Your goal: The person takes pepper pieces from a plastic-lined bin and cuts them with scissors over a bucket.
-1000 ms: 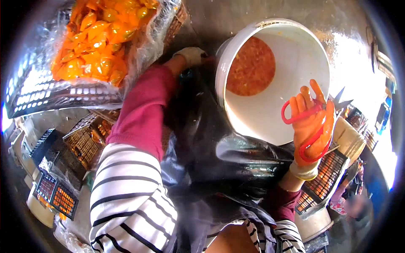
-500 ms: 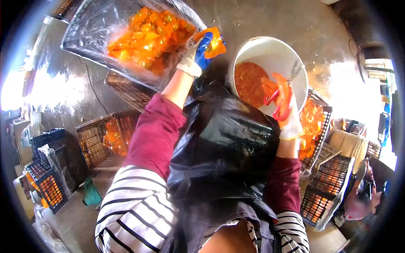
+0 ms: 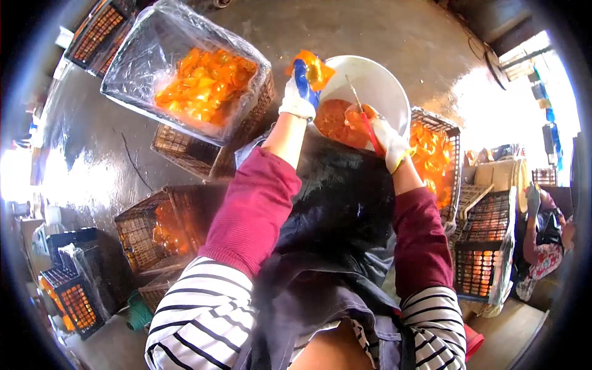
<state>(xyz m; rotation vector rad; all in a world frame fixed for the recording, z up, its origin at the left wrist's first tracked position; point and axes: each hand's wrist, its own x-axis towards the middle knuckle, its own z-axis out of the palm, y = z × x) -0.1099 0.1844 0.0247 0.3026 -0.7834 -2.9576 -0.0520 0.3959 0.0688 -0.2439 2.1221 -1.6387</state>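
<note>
My left hand (image 3: 300, 92), in a white and blue glove, grips a flat, glossy orange piece (image 3: 317, 71) that looks like pepper, at the left rim of a white bucket (image 3: 394, 92). Reddish-orange pulp (image 3: 338, 120) lies in the bucket. My gloved right hand (image 3: 387, 140) is closed around red-handled scissors (image 3: 371, 128) at the bucket's near right side, with the narrow metal tip pointing up and away. The fingers partly hide the handles. Left of my left hand, a plastic-lined crate (image 3: 126, 77) holds many similar orange pieces (image 3: 209, 86).
A black crate (image 3: 457, 157) of orange pieces stands right of the bucket. More crates (image 3: 139, 237) lie to the left, and stacked ones (image 3: 478, 265) are at the lower right. A co-worker (image 3: 546, 231) is at the far right. The floor (image 3: 345, 31) looks wet.
My left hand has moved with the orange piece from beside the lined crate to the bucket's rim. My right hand has turned, so the scissors' tip points up. The view has shifted.
</note>
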